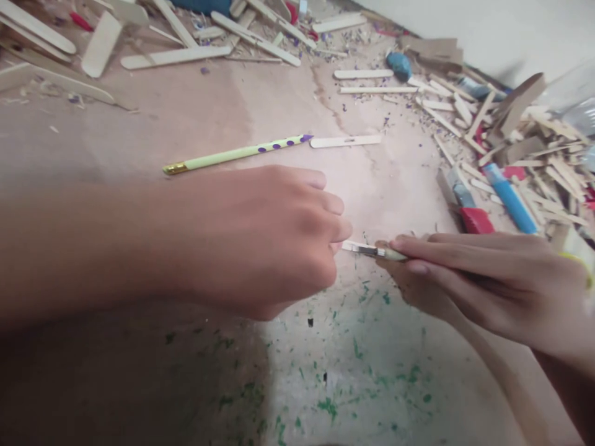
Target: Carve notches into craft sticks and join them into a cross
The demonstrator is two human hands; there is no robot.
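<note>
My left hand (283, 241) is closed in the middle of the view, its fingers curled down on a pale wooden craft stick (346, 246). Only a short end of that stick shows past the fingertips. My right hand (502, 285) grips a slim craft knife (393, 254), its thumb and forefinger near the front. The knife's dark metal blade points left and meets the stick's end, close to my left fingers. Above my left hand lies a pale green pencil (227, 153) with purple spots. Its tip touches or nearly touches a slotted craft stick (346, 142).
Loose craft sticks (181, 57) and shavings lie along the back. A heap of cut wood pieces (558, 167) fills the right, with a blue tube (511, 198) and a red-ended blade tool (474, 218) beside it. Green marks (328, 406) speckle the table's front.
</note>
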